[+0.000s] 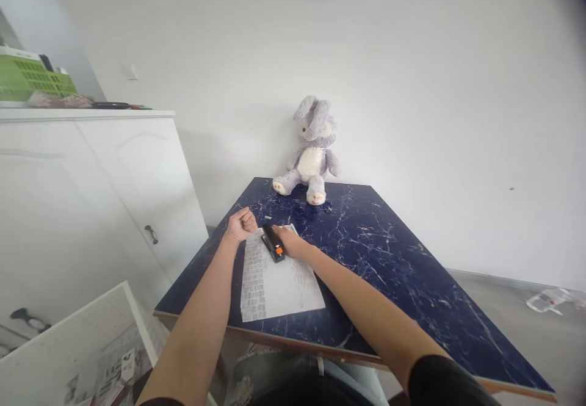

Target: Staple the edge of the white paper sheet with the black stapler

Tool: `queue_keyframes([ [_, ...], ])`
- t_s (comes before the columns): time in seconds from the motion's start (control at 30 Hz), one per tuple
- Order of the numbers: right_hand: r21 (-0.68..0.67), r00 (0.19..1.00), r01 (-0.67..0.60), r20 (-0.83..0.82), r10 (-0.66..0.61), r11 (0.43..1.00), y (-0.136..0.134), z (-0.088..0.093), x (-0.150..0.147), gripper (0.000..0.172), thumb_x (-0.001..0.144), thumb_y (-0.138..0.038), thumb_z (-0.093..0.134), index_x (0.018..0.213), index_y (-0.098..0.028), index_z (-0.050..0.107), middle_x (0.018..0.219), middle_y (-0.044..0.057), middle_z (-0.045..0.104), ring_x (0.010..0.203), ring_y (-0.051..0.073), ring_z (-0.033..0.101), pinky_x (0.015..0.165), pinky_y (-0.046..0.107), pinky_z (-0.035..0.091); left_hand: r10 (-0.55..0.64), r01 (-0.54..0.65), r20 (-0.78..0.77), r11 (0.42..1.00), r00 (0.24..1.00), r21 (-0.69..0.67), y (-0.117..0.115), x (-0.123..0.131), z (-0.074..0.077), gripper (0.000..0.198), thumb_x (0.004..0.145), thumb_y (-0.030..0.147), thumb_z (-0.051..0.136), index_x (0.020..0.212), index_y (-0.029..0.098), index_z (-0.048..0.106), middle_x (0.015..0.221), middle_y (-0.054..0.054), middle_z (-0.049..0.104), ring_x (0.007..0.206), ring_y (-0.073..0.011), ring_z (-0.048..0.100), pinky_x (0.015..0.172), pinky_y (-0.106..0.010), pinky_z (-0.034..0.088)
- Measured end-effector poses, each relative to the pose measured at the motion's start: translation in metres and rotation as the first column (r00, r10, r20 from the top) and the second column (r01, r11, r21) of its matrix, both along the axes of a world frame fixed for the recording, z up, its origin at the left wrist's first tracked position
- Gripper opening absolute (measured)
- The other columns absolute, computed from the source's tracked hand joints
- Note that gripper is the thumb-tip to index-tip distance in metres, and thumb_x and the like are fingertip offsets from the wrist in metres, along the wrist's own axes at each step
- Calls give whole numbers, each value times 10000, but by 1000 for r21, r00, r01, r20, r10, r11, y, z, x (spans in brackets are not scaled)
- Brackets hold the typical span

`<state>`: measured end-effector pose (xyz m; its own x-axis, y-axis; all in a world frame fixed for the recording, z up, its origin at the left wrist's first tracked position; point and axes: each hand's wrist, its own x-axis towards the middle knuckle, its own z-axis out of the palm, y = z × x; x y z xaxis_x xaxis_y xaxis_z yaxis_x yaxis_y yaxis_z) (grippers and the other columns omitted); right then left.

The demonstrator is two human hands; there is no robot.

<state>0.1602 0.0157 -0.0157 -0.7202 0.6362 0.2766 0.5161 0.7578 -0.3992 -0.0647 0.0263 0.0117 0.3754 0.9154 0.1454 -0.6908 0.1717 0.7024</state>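
A sheet of paper [279,281] with a grey brick pattern along its edges lies on a dark blue marble-look table [379,253]. My right hand [289,242] is closed on a black and orange stapler [273,243] resting at the sheet's far end. My left hand [241,224] is curled into a fist at the paper's far left corner, touching the table beside it; nothing shows inside it.
A grey plush rabbit [310,152] sits at the table's far edge against the white wall. A white cabinet [91,192] stands to the left with a green basket [27,76] on top. An open white box [86,351] is at lower left.
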Motion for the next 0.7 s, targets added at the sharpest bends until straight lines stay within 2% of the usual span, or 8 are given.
queue_keyframes([
  [0.13,23,999,-41,-17,41,999,-16,-1,45,507,843,-67,527,1330,-201,572,1472,143,524,1371,313,476,1147,503,327,-17,27,-101,995,995,95,-2,18,1,613,935,367,558,511,199,149,485,84,104,367,-53,153,394,-200,221],
  [0.23,11,999,-25,-49,25,1000,-25,0,85,493,863,-96,513,1340,-215,561,1461,146,530,1358,308,486,1137,497,332,99,-62,-161,973,982,224,-3,43,1,564,934,393,589,537,184,247,510,78,187,402,-48,206,425,-189,235],
  [0.33,-35,997,8,-73,-11,999,-30,2,121,470,869,-119,515,1323,-225,574,1415,130,569,1331,290,507,1141,476,320,206,-94,-347,946,915,311,-8,71,-1,498,949,475,559,593,175,384,534,67,288,430,-58,281,444,-197,250],
  [0.43,-111,979,134,-137,-149,985,-32,8,141,393,884,-156,494,1254,-213,614,1295,112,649,1231,266,573,1085,432,384,206,86,-615,908,761,410,-14,91,-6,412,938,527,558,773,149,568,675,12,503,569,-96,465,558,-227,383],
  [0.53,-165,902,338,-226,-369,927,-35,19,147,292,947,-238,407,1095,-190,654,1124,103,702,1049,237,634,961,380,452,295,275,-781,819,551,504,-20,102,-9,373,908,529,604,934,157,628,820,-8,582,706,-126,520,685,-260,423],
  [0.63,-178,889,384,-193,-415,906,-47,28,147,323,961,-457,455,948,-189,635,966,84,698,862,218,629,790,328,464,466,320,-791,737,397,595,-22,108,-12,344,928,508,575,971,172,637,857,-11,595,729,-137,518,706,-270,412],
  [0.7,-178,912,370,-117,-393,912,-58,28,143,391,851,-571,615,906,-184,614,913,75,687,782,204,610,698,293,436,572,302,-753,691,326,656,-22,111,-16,303,948,464,550,954,174,640,869,-20,589,745,-146,523,720,-280,421],
])
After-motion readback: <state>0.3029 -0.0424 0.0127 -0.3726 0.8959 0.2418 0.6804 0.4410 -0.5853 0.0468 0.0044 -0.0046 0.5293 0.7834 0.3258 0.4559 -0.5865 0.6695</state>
